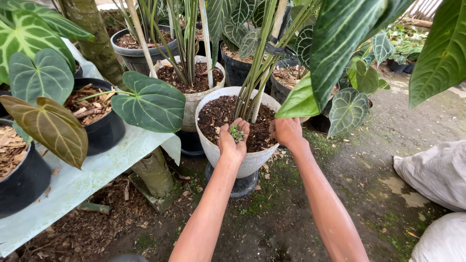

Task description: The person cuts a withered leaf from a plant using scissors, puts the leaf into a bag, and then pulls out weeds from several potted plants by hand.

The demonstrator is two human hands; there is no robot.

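Observation:
My left hand (233,138) is cupped palm up over the near side of a white pot (213,150), holding a small clump of green weeds (237,132). My right hand (286,131) rests on the pot's right rim, fingers curled over the edge and partly hidden by a leaf. The pot is filled with dark soil (221,114), and tall green stems (255,63) rise from its middle. Both forearms reach in from the bottom of the view.
More potted plants stand behind, including a second white pot (194,99) and black pots (104,131) on a low white bench (97,170) at left. Large veined leaves (150,104) hang around. White sacks (434,172) lie at right on mossy ground.

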